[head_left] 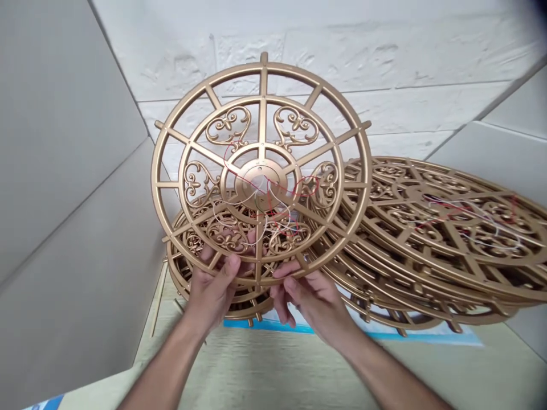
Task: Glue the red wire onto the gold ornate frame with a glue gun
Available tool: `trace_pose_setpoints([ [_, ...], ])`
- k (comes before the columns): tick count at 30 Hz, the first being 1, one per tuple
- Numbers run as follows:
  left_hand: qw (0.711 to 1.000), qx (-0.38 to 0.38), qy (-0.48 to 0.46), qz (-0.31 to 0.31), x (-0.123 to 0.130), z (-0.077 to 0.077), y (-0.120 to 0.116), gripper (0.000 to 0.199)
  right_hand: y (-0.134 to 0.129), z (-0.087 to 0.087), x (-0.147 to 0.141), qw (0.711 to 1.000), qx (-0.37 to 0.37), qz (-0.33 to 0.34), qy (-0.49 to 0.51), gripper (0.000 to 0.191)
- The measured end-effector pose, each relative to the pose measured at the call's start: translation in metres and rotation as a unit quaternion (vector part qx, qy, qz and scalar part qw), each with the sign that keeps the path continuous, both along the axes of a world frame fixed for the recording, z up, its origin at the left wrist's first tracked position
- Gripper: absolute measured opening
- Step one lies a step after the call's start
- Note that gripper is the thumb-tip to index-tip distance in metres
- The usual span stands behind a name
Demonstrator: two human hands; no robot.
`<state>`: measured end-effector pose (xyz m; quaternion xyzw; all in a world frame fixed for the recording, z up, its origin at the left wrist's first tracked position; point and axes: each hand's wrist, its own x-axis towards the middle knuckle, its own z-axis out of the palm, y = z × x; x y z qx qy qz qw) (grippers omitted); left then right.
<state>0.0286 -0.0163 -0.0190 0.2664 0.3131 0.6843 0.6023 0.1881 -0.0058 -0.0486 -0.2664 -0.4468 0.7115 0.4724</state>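
A gold wheel-shaped frame (pixel 263 102) with scroll ornaments and a round hub stands tilted up before me. Thin red and white wires dangle from its hub. My left hand (pixel 213 287) grips its lower rim left of the bottom spoke, thumb on the near side and fingers partly hidden behind. On the other side of that spoke, my right hand (pixel 314 296) pinches the rim between thumb and fingers. Behind and below the held frame, a stack of similar gold frames (pixel 188 279) is partly covered by it.
To the right leans a larger pile of gold wheel frames (pixel 410 267), wires lying on top. A blue and white sheet (pixel 384 337) lies beneath on the pale wooden surface (pixel 273 370). Grey panels (pixel 77 273) rise at the left, and a white brick-patterned wall (pixel 405 62) closes the back.
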Motion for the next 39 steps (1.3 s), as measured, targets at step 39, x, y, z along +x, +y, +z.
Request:
trace_pose_setpoints([
  [39,0.995,0.077,0.020,0.063,-0.017,0.006,0.009,0.051,0.005,0.033,0.002,0.982,0.106,-0.102,-0.116,0.042],
])
